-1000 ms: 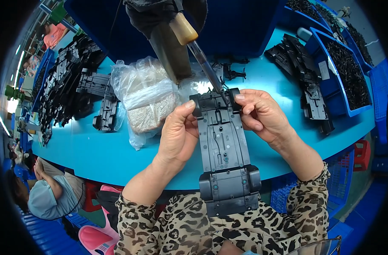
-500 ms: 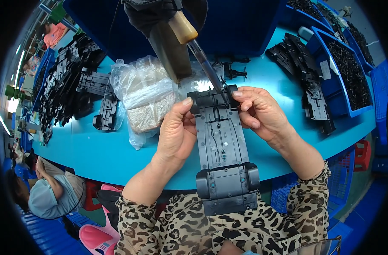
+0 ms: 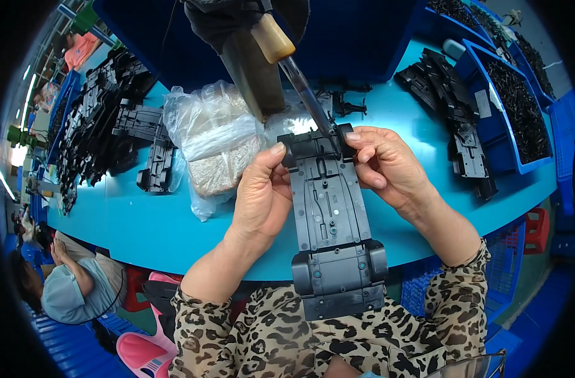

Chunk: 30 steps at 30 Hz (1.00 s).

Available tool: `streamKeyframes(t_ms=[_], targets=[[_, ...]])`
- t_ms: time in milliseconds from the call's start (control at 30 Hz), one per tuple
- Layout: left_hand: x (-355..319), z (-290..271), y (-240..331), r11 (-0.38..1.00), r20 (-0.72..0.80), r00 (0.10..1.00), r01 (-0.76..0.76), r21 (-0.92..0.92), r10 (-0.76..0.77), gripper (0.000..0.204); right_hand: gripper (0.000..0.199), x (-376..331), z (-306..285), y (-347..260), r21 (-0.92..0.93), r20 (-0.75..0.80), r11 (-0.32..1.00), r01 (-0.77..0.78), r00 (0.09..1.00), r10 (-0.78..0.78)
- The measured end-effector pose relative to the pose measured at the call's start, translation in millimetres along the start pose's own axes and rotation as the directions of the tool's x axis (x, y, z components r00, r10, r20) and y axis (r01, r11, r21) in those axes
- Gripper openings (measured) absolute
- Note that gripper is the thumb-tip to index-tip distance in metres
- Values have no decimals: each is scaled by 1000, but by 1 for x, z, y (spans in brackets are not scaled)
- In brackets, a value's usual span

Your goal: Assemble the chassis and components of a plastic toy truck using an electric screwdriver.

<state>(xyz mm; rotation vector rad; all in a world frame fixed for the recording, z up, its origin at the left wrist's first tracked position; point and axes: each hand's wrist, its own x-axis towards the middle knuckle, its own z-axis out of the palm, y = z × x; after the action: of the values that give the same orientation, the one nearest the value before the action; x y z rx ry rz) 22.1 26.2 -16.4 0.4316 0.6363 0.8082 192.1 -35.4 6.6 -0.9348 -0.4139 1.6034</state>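
A black plastic toy car chassis is held between my two hands, its long side running from the far end toward my body. My left hand grips the far left corner, thumb on the wheel arch and fingers underneath. At the far right corner, my right hand is closed with thumb and index finger at the other wheel arch. A soldering iron with a pale wooden handle slants down from above. Its lower end reaches the chassis's far right end beside my right fingertips; whether the tip touches is hard to see.
A plastic-wrapped block stands left of the chassis, by a metal post. Piled black chassis lie far left, more chassis at right. A blue bin holds small black parts. Another person sits at left.
The chassis has shifted very slightly to the right at its near end. Both hands keep their hold, and the iron stays almost in the same place.
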Motion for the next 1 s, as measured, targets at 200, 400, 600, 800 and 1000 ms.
streamKeyframes(t_ms=[200, 400, 600, 800, 1000], targets=[[0, 0, 0, 1000, 6, 1000, 9, -10, -9, 11, 18, 0, 1, -1, 0, -8, 1000, -6, 1000, 6], [-1, 0, 1, 1000, 24, 1000, 7, -26, -7, 13, 18, 0, 3, -2, -14, -19, 1000, -14, 1000, 14], [-2, 3, 2, 1000, 60, 998, -3, -6, 4, 14, 19, 0, 2, -1, -17, -32, 1000, -7, 999, 7], [-3, -2, 2, 1000, 122, 992, 24, -9, -23, 13, 18, -3, 1, 0, -10, -20, 1000, 6, 1000, -6], [-2, -1, -1, 1000, 70, 997, 15, 5, -15, 12, 18, 0, -3, 2, 5, -10, 1000, 13, 1000, -13]])
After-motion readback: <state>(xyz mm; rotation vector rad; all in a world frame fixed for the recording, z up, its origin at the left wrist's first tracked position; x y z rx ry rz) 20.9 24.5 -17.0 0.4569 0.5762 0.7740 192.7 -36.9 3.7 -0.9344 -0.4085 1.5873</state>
